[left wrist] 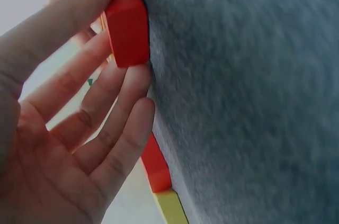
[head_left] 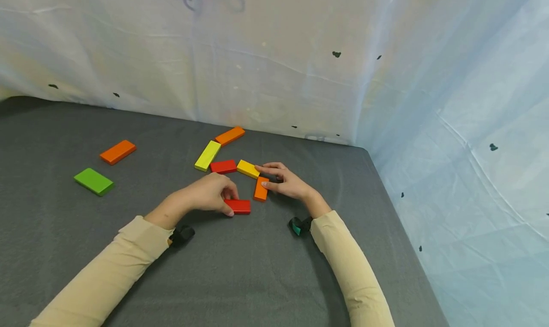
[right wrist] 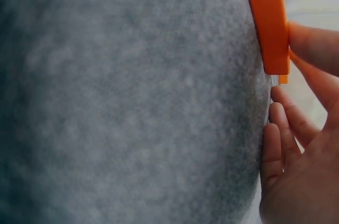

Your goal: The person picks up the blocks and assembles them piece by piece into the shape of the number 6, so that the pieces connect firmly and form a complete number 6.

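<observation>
My left hand (head_left: 210, 192) grips a flat red block (head_left: 239, 207) at its left end, thumb on the near side and fingers on the far side. The left wrist view shows this red block (left wrist: 128, 33) between thumb and fingers. My right hand (head_left: 288, 181) touches the top of an orange block (head_left: 260, 189) with its thumb. Its index finger reaches to the right end of a yellow-orange block (head_left: 247, 168). In the right wrist view the thumb rests against the orange block (right wrist: 269, 23) and the other fingers extend loosely past it.
A second red block (head_left: 223, 167), a yellow block (head_left: 208, 156) and another orange block (head_left: 230, 136) continue the curved row. Apart at left lie an orange block (head_left: 117, 152) and a green block (head_left: 94, 181). A pale sheet (head_left: 274, 79) hangs behind the grey tabletop (head_left: 240, 279).
</observation>
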